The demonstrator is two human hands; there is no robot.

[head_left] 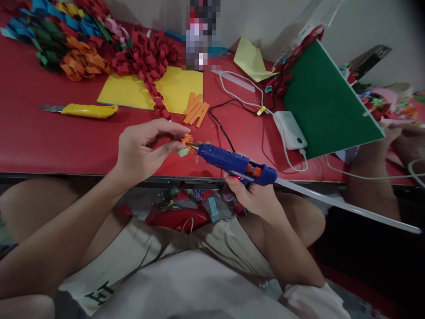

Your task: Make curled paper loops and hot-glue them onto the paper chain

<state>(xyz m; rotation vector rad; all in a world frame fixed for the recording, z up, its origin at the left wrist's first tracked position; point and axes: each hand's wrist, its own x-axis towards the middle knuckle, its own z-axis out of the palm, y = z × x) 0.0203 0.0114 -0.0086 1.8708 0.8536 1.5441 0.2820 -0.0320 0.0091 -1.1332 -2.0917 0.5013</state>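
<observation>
My right hand [254, 195] grips a blue hot glue gun [229, 161] with a small red light showing near its trigger. A long clear glue stick [348, 204] juts out of its back end. Pinched between the thumb and fingers of my left hand [142, 146] is an orange paper strip [187, 141], and the gun's nozzle meets it or is very close. A pale green bit of paper [183, 152] shows just under it. Beyond my fingers, several loose orange strips [196, 110] lie by the end of a red paper chain [154, 88].
A yellow utility knife [89, 110] lies at left, its blade out. Yellow sheets [126, 91] and heaped paper chains [83, 60] are behind. At right are a white power bank [290, 129] with cables, a green board [332, 102] and another person's arm [372, 177].
</observation>
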